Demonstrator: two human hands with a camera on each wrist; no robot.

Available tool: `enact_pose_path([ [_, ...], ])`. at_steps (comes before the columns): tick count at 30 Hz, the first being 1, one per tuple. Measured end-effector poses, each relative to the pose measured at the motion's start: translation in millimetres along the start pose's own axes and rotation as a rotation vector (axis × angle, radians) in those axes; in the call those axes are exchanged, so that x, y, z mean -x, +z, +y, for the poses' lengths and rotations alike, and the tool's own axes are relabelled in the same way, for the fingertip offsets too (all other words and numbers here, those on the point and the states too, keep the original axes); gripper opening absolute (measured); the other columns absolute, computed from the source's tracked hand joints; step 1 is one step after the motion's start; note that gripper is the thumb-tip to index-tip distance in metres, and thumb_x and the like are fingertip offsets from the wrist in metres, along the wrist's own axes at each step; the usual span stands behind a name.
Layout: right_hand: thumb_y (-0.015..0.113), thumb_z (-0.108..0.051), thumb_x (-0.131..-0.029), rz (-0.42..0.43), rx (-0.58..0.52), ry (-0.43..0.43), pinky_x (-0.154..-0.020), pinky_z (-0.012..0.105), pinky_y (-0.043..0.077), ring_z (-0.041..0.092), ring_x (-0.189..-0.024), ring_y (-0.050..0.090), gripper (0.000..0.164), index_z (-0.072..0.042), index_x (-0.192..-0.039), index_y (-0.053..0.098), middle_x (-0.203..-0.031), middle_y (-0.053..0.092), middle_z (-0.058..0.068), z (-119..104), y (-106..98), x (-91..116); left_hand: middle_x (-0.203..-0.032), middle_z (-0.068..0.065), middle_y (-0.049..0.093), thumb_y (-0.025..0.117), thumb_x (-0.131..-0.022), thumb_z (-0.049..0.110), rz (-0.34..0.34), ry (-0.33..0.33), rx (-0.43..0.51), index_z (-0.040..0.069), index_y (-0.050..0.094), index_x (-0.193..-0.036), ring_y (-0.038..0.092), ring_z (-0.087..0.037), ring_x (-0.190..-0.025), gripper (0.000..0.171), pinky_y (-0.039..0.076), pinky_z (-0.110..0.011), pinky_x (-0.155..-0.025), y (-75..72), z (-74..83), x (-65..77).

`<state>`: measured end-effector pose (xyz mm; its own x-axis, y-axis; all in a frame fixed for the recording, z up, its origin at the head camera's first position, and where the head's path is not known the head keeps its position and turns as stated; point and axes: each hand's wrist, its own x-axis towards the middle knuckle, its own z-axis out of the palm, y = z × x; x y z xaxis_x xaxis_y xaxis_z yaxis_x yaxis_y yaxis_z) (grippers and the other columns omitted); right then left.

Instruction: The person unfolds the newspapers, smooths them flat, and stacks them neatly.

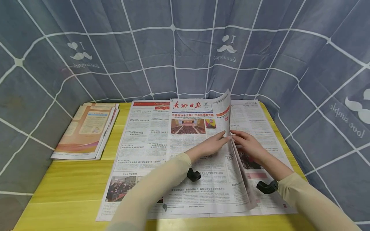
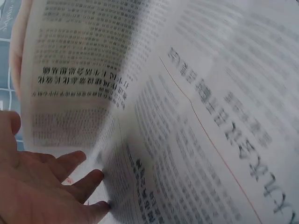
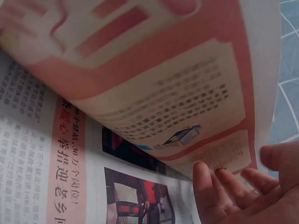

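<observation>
A newspaper (image 1: 193, 160) with a red masthead lies in the middle of the head view, its right part lifted into a tall upright fold. My left hand (image 1: 211, 146) reaches over it from the left and touches the raised page at the fold. In the left wrist view, the left fingers (image 2: 88, 179) are spread and lightly bent against the printed side. On the other side of the fold is my right hand (image 1: 249, 146). The right wrist view shows its fingers (image 3: 203, 186) loosely bent beside the page's pink-bordered back (image 3: 187, 102), the thumb standing apart.
Under the newspaper lies a wider open spread (image 1: 138, 141) on the yellow wooden table (image 1: 69, 179). A stack of folded printed papers (image 1: 86, 131) sits at the left. Grey-blue cloth (image 1: 190, 51) with white lines hangs behind and along both sides.
</observation>
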<state>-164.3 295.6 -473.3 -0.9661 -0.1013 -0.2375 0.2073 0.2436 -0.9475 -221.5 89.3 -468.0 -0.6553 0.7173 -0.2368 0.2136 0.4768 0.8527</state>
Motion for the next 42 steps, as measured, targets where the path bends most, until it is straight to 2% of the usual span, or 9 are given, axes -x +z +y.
enact_pose_path([
  [7, 0.052, -0.042, -0.108, -0.003, 0.014, -0.005, -0.101, 0.056, 0.049, 0.047, -0.138, 0.043, 0.071, -0.004, -0.162, 0.027, -0.158, 0.034, 0.026, -4.7, 2.0, 0.2, -0.168, -0.004, 0.025, 0.017, -0.113, 0.039, 0.055, 0.014, -0.061, 0.01, 0.023, -0.164, 0.023, -0.018, -0.153, 0.059, 0.021, -0.03, -0.122, 4.5, 3.8, -4.5],
  [15, 0.055, -0.038, -0.107, 0.016, 0.051, -0.022, -0.1, 0.055, 0.049, 0.043, -0.132, 0.048, 0.07, -0.002, -0.161, 0.028, -0.15, 0.043, 0.028, -1.0, 3.9, 0.3, -0.157, -0.011, 0.045, 0.017, -0.111, 0.051, 0.125, -0.031, 0.09, 0.005, 0.027, -0.162, 0.037, -0.023, -0.147, 0.069, 0.028, -0.036, -0.12, 5.4, 1.3, -7.8],
  [19, 0.057, -0.03, -0.106, 0.055, 0.07, -0.033, -0.095, 0.05, 0.053, 0.041, -0.127, 0.053, 0.068, 0.002, -0.159, 0.029, -0.147, 0.047, 0.028, 0.4, 9.1, -1.8, -0.16, -0.012, 0.04, 0.024, -0.11, 0.054, 0.14, -0.048, 0.133, 0.006, 0.023, -0.163, 0.036, -0.024, -0.148, 0.072, 0.03, -0.041, -0.119, 7.3, 2.7, -9.7],
  [26, 0.052, -0.012, -0.104, 0.085, 0.125, -0.046, -0.085, 0.037, 0.055, 0.038, -0.115, 0.061, 0.064, 0.002, -0.16, 0.024, -0.141, 0.051, 0.031, -1.5, 13.8, -2.9, -0.144, -0.015, 0.054, 0.039, -0.11, 0.027, 0.128, 0.036, 0.239, 0.012, 0.026, -0.163, 0.06, -0.022, -0.116, 0.056, 0.048, -0.037, -0.097, 14.6, 3.3, -11.4],
  [29, 0.05, -0.008, -0.104, 0.087, 0.155, -0.042, -0.081, 0.033, 0.054, 0.037, -0.111, 0.063, 0.065, 0.001, -0.161, 0.021, -0.141, 0.052, 0.032, -2.5, 12.9, -2.6, -0.152, -0.015, 0.048, 0.037, -0.109, 0.02, 0.165, 0.039, 0.165, 0.013, 0.018, -0.165, 0.056, -0.023, -0.125, 0.059, 0.046, -0.038, -0.102, 16.7, 3.2, -13.0],
  [32, 0.05, -0.007, -0.104, 0.095, 0.182, -0.039, -0.079, 0.034, 0.054, 0.037, -0.108, 0.065, 0.066, 0.001, -0.162, 0.018, -0.138, 0.054, 0.033, -3.0, 11.1, -2.5, -0.164, -0.01, 0.033, 0.034, -0.109, 0.021, 0.216, -0.025, 0.026, 0.011, 0.013, -0.166, 0.043, -0.023, -0.142, 0.062, 0.039, -0.039, -0.112, 17.8, 4.7, -14.0],
  [37, 0.048, -0.009, -0.104, 0.121, 0.301, -0.048, -0.078, 0.041, 0.057, 0.041, -0.108, 0.064, 0.069, 0.003, -0.162, 0.012, -0.14, 0.05, 0.036, -2.8, 7.2, -1.5, -0.168, -0.014, 0.02, 0.029, -0.108, 0.014, 0.23, -0.071, -0.022, 0.0, 0.007, -0.164, 0.03, -0.024, -0.151, 0.061, 0.027, -0.034, -0.12, 19.7, 6.1, -15.1],
  [40, 0.044, -0.008, -0.105, 0.154, 0.407, -0.046, -0.076, 0.045, 0.059, 0.046, -0.111, 0.063, 0.069, 0.003, -0.163, 0.009, -0.144, 0.044, 0.039, -1.7, 4.1, 0.1, -0.162, -0.022, 0.032, 0.027, -0.107, 0.009, 0.25, -0.045, -0.057, -0.004, 0.005, -0.162, 0.047, -0.025, -0.14, 0.061, 0.038, -0.03, -0.113, 21.9, 3.5, -16.9],
  [42, 0.039, -0.007, -0.105, 0.163, 0.448, -0.034, -0.075, 0.048, 0.059, 0.049, -0.112, 0.063, 0.069, 0.001, -0.163, 0.004, -0.147, 0.04, 0.04, -0.2, 1.9, 1.9, -0.154, -0.026, 0.044, 0.028, -0.108, 0.009, 0.27, -0.037, -0.099, -0.003, 0.003, -0.162, 0.064, -0.025, -0.118, 0.061, 0.051, -0.028, -0.095, 23.3, 0.8, -17.7],
])
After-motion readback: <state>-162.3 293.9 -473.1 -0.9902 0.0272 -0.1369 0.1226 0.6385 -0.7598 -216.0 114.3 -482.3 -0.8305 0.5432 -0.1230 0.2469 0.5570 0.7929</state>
